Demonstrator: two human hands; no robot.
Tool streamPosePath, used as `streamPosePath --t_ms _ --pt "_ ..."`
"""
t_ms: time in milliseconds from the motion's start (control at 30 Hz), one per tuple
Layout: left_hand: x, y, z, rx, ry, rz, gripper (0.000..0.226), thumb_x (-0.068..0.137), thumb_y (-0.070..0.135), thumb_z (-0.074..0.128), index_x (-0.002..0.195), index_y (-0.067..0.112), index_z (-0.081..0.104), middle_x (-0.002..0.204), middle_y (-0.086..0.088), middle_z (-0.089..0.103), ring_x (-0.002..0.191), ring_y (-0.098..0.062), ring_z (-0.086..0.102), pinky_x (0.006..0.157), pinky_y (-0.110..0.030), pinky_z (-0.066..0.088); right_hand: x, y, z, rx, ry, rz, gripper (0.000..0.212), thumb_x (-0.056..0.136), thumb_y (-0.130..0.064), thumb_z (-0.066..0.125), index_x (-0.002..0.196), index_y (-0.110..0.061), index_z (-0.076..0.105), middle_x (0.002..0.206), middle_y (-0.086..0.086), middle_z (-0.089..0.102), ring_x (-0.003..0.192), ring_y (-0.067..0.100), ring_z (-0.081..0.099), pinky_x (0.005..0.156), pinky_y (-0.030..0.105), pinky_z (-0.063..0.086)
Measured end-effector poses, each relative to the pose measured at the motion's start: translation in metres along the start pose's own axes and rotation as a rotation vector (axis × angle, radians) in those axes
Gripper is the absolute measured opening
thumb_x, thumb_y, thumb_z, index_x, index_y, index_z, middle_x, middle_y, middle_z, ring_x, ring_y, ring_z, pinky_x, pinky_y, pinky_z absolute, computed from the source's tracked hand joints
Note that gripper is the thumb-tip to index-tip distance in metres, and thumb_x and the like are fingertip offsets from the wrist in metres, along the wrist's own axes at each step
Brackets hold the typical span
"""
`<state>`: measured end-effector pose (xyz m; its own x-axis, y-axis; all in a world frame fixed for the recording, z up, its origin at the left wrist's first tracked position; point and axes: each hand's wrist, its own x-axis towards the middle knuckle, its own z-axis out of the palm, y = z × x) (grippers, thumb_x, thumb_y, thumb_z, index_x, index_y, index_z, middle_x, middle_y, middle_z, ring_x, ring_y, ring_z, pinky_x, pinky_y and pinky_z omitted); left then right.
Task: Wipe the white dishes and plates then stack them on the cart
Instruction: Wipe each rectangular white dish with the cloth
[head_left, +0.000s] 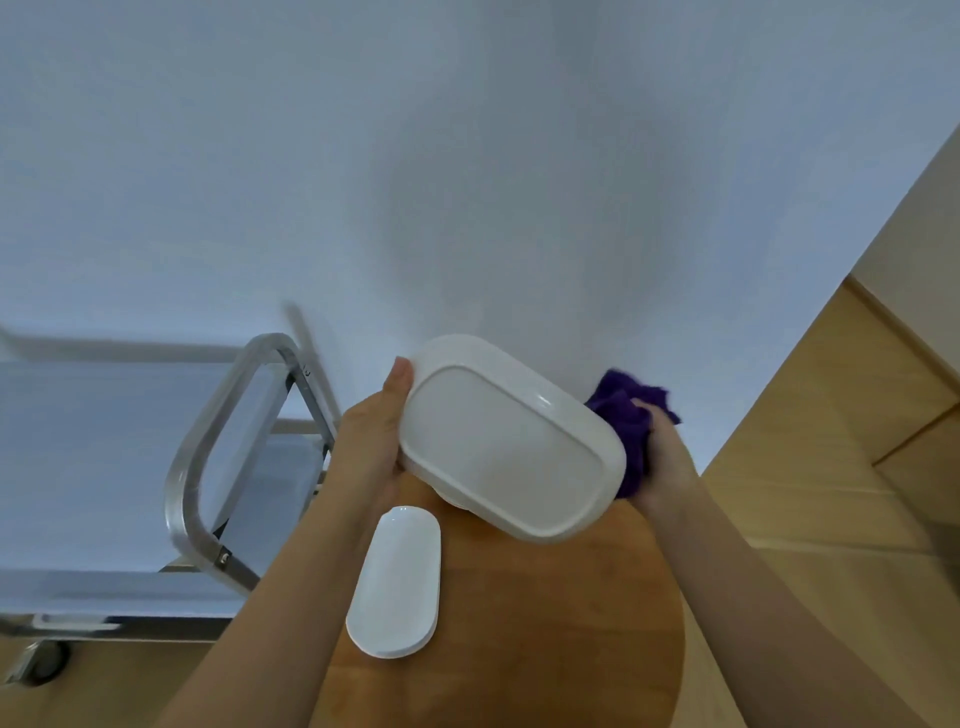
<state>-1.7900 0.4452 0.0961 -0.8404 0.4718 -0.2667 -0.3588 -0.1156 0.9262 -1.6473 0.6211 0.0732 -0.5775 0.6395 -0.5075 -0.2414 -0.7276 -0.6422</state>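
Note:
My left hand (371, 441) grips a deep white oblong dish (509, 441) by its left edge and holds it tilted, with its underside facing me. My right hand (662, 457) is closed on a bunched purple cloth (626, 415) pressed against the dish's right end. Below the dish, a small stack of flat white oval plates (395, 577) lies on the round wooden table (545, 623). The metal cart (104, 467) stands to the left, with its handle loop (218, 447) toward me.
A white wall fills the upper view behind the dish. Light wooden floor (831, 467) shows at the right and bottom left. One cart wheel (47, 662) is visible at the lower left. The cart's top shelf looks bare.

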Motion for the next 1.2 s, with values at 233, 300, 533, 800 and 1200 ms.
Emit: streamPosePath --t_ms 233,300,533,800,1200 --pt "0.003 -0.001 0.007 -0.209 0.196 -0.042 0.049 0.072 0.063 0.065 0.086 0.016 0.073 0.085 -0.001 0.075 0.081 -0.020 0.072 0.061 -0.031 0.056 -0.045 -0.032 0.028 -0.153 -0.029 -0.812 0.023 0.082 -0.016 0.054 0.104 -0.022 0.061 0.076 -0.013 0.070 0.068 0.010 0.068 0.055 0.024 0.053" --pt "0.004 -0.005 0.017 -0.222 0.260 -0.080 0.045 0.081 0.058 0.061 0.091 0.014 0.068 0.092 -0.004 0.075 0.088 -0.023 0.070 0.075 -0.039 0.057 -0.061 -0.005 0.045 -0.431 -0.191 -1.014 0.039 0.081 -0.012 0.054 0.112 -0.034 0.059 0.094 -0.008 0.070 0.079 0.020 0.067 0.059 0.033 0.055" --pt "-0.028 -0.017 0.052 -1.176 -0.335 0.068 0.039 0.090 -0.004 0.050 0.121 -0.027 0.043 0.123 -0.045 0.046 0.128 -0.041 0.041 0.112 -0.047 0.022 -0.057 0.071 0.075 -1.487 -0.339 -1.237 0.061 0.086 -0.036 0.032 0.140 -0.009 0.043 0.139 0.004 0.051 0.135 0.022 0.039 0.116 0.044 0.014" --pt "-0.016 -0.015 0.025 -0.406 0.137 -0.035 0.059 0.077 0.062 0.053 0.113 0.015 0.062 0.101 -0.010 0.072 0.091 -0.023 0.071 0.081 -0.039 0.057 -0.042 0.060 0.081 -1.571 0.012 -1.526 0.051 0.084 -0.028 0.050 0.131 -0.008 0.054 0.132 0.010 0.057 0.127 0.035 0.047 0.103 0.058 0.028" --pt "-0.006 -0.019 -0.011 -0.049 0.429 0.129 0.049 0.087 0.058 0.049 0.087 0.011 0.063 0.081 -0.002 0.065 0.068 -0.015 0.060 0.050 -0.018 0.049 -0.002 0.041 0.039 -0.833 0.116 -0.608 0.027 0.095 -0.024 0.050 0.121 -0.026 0.052 0.104 0.003 0.065 0.092 0.020 0.063 0.085 0.040 0.052"
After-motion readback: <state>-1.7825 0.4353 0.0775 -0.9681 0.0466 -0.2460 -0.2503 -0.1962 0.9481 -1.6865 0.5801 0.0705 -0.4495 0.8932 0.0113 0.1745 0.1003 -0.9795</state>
